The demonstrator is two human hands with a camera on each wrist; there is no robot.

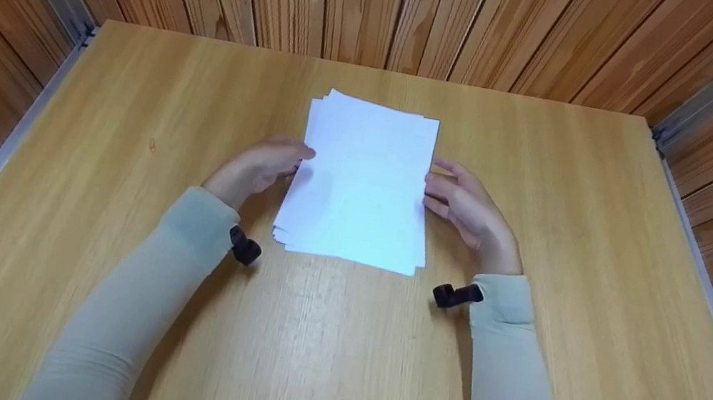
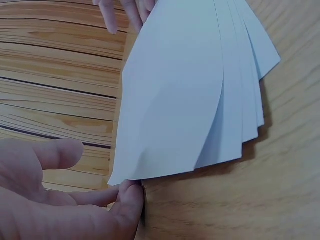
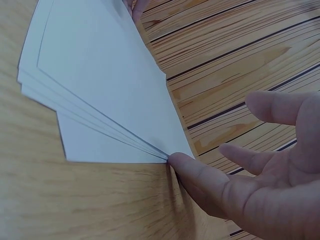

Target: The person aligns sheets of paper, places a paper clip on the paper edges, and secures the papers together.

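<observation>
A loose stack of white paper sheets (image 1: 362, 186) lies between the two hands, its edges uneven and its lower corners fanned out. At its left edge is my left hand (image 1: 269, 160). In the left wrist view, that hand's bent fingertips (image 2: 131, 197) touch the paper's edge from below, while the thumb (image 2: 62, 153) stands apart from the sheets. My right hand (image 1: 467, 208) is at the opposite edge. One of its fingertips (image 3: 182, 162) meets the sheet edges in the right wrist view, and its other visible digits are spread away from the paper.
A small reddish paper clip (image 1: 153, 145) lies on the wooden table (image 1: 314, 367), left of the left hand. Wood-plank walls (image 1: 361, 1) rise behind the table and on both sides. A dark wrist camera (image 1: 245, 246) sits at the left cuff, another camera (image 1: 456, 295) at the right.
</observation>
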